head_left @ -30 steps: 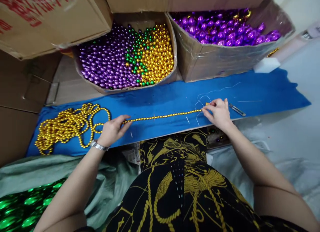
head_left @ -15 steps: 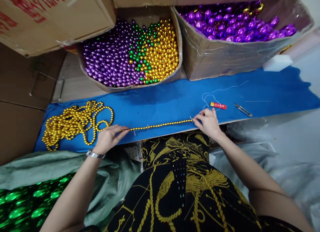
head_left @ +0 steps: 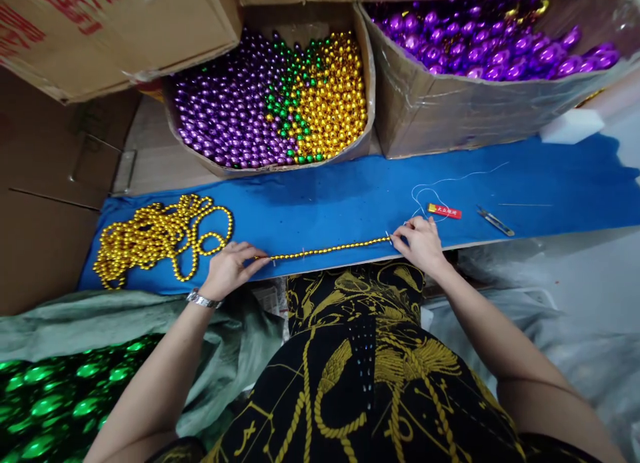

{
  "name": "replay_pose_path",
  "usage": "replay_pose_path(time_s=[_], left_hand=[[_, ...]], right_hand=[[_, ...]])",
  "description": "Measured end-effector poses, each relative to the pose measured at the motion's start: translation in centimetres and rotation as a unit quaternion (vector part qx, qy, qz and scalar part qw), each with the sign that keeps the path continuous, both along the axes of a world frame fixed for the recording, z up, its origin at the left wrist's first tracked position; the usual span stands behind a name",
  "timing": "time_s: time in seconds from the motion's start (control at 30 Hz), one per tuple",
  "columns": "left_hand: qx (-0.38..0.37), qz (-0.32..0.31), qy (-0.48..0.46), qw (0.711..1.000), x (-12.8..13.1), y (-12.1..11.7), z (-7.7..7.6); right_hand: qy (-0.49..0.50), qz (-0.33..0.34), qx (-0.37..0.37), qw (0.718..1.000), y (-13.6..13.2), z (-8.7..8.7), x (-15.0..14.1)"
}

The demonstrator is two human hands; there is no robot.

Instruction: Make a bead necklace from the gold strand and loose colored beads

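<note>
A string of small gold beads (head_left: 333, 249) is stretched nearly straight along the front of the blue cloth. Its left end is pinched in my left hand (head_left: 233, 268), which wears a metal watch on the wrist. My right hand (head_left: 419, 243) grips the other end, where short bits of white thread stick out. Beyond my right fingers a loose white thread (head_left: 463, 178) curls over the cloth and across a red lighter (head_left: 445, 212). A heap of gold bead strands (head_left: 145, 240) lies just left of my left hand.
A small cutter (head_left: 495, 221) and a thin needle-like piece (head_left: 525, 204) lie right on the blue cloth (head_left: 350, 196). Behind stand a carton (head_left: 371, 110) of purple, green and gold beads and another carton (head_left: 450, 116) of larger purple beads. Green beads (head_left: 50, 403) sit low left.
The whole view has shifted slightly to the right. My left hand seems to have slid a little along toward the right; both hands still hold the bead string taut.
</note>
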State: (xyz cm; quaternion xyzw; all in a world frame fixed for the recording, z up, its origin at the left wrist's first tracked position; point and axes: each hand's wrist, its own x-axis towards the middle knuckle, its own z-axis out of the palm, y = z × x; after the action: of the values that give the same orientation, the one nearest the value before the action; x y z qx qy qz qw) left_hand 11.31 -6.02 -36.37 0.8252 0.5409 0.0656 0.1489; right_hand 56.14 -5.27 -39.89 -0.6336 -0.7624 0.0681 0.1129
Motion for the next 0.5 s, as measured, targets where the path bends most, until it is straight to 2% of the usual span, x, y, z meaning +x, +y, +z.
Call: replay_pose_path(time_s=[0.1, 0.2, 0.3, 0.5], left_hand=[[-0.014, -0.003, 0.009, 1.0, 0.4, 0.0, -0.1], [-0.054, 0.014, -0.026, 0.998, 0.6, 0.2, -0.6], [-0.064, 0.028, -0.061, 0.996, 0.5, 0.4, -1.2], [-0.082, 0.004, -0.092, 0.992, 0.6, 0.4, -1.1]], right_hand=[[-0.004, 0.003, 0.019, 1.0, -0.1, -0.3, 0.1], [-0.021, 0.008, 0.032, 0.999, 0.1, -0.9, 0.4], [-0.03, 0.015, 0.036, 0.999, 0.3, -1.3, 0.6], [-0.03, 0.017, 0.043, 0.998, 0.1, -1.1, 0.6]])
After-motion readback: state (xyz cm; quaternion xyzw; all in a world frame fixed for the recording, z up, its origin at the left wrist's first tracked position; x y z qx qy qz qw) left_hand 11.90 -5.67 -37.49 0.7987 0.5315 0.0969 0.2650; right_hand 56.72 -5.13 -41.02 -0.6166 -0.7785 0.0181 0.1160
